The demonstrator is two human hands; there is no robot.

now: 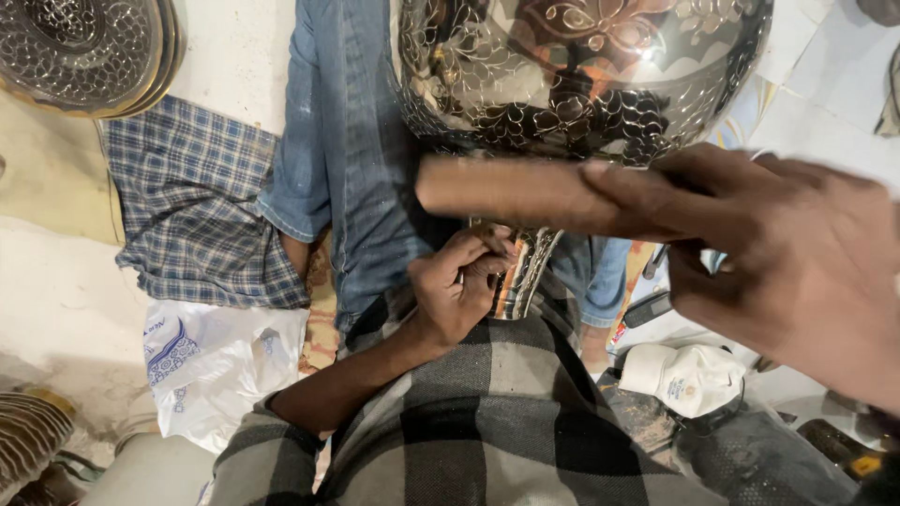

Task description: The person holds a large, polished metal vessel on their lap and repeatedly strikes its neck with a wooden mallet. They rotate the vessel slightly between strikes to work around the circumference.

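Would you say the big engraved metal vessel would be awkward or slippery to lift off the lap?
Probably slippery: the engraved metal vessel is polished and mirror-bright. Likely top-heavy and apt to tip, since its wide bowl sits over a narrow stem that the left hand grips. It looks rigid, not floppy.

left hand grips vase stem | right hand holds wooden stick
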